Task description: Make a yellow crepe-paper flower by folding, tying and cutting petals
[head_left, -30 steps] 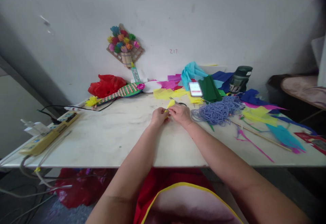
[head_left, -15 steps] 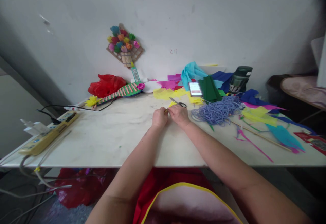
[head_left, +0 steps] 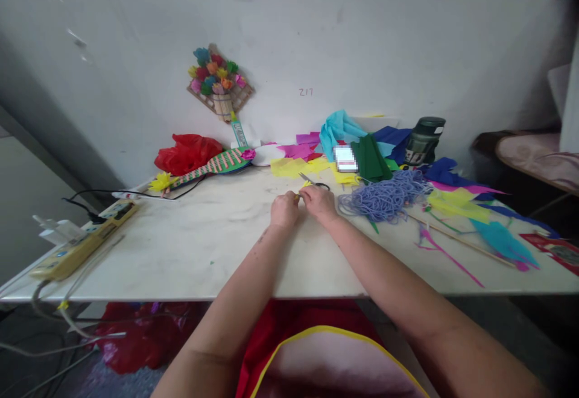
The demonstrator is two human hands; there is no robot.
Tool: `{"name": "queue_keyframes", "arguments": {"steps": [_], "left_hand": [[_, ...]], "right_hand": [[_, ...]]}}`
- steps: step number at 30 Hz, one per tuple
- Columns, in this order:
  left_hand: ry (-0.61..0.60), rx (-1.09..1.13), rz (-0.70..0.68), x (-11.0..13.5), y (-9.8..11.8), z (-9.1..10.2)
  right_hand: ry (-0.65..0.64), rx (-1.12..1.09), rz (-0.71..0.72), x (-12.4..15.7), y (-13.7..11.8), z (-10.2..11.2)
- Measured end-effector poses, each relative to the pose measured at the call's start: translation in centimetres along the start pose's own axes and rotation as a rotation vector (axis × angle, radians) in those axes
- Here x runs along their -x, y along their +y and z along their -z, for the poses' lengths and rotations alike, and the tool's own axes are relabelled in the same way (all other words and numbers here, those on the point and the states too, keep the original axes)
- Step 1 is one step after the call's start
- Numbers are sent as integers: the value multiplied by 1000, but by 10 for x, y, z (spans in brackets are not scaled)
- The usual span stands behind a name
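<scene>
My left hand (head_left: 284,209) and my right hand (head_left: 319,203) meet over the middle of the white table, fingers pinched close together. A small piece of yellow crepe paper (head_left: 306,184) pokes up beyond the right fingertips; most of it is hidden by the fingers. Both hands are closed on it, the left at its lower end. Just beyond them lie scissors (head_left: 322,186) with black handles, partly covered by the right hand. A tangle of lavender string (head_left: 384,196) is to the right of my right hand.
Crepe paper sheets (head_left: 294,167), a phone (head_left: 345,159) and a dark green bottle (head_left: 424,140) stand or lie along the back. A guitar-shaped craft (head_left: 221,163) is back left, a power strip (head_left: 81,241) at the left edge. A thin stick (head_left: 461,240) lies right.
The whole view has shifted slightly. Both hands stay together in the same place, with only small movements of the fingers.
</scene>
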State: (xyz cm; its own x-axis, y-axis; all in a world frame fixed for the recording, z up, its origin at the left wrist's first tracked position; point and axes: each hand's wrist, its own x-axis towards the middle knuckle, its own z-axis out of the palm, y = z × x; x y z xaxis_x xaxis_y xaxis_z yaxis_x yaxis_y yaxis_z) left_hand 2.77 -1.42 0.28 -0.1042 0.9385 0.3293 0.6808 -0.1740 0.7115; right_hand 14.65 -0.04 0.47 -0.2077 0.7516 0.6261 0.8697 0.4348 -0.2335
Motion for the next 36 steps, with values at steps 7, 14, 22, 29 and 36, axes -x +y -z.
{"name": "queue_keyframes", "arguments": {"steps": [7, 14, 22, 29, 36], "left_hand": [[-21, -47, -65, -4, -7, 7], [-85, -16, -136, -6, -12, 11], [-117, 44, -189, -9, -20, 17], [-54, -241, -179, -9, -19, 20], [-169, 422, -92, -10, -20, 24]], "right_hand": [[76, -46, 233, -2, 3, 12], [-19, -126, 272, -6, 12, 5], [-25, -305, 250, -5, 19, 2], [-105, -353, 175, -9, 24, -2], [-91, -446, 19, -7, 24, -3]]}}
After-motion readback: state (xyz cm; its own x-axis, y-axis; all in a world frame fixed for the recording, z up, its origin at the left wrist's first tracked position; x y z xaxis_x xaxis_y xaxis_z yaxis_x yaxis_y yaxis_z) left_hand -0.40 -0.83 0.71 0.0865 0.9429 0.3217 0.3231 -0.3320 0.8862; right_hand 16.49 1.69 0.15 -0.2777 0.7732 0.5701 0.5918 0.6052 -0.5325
